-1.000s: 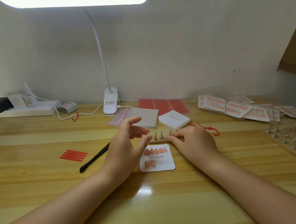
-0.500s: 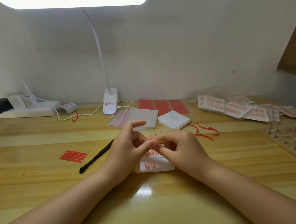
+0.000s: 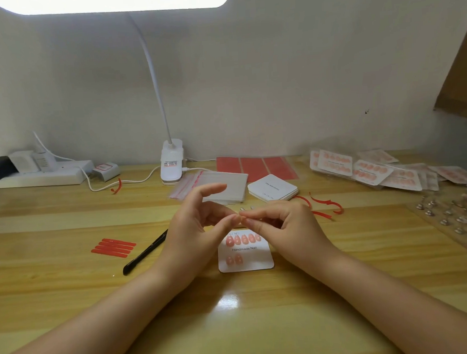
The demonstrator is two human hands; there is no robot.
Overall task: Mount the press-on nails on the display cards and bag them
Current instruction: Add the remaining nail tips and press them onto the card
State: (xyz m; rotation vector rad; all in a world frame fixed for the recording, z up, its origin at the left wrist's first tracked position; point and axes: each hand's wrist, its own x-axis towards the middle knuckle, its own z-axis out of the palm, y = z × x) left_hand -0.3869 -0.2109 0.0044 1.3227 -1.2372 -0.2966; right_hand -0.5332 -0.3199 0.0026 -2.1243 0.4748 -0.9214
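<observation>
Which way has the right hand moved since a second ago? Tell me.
Yes. The right hand has lifted off the desk and shifted left, now meeting the left hand above the card.

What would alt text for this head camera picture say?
Two hands, left hand and right hand, meet fingertip to fingertip above a white display card bearing seven pink nails. It lies on a wooden desk, with bagged cards at the far right.
</observation>
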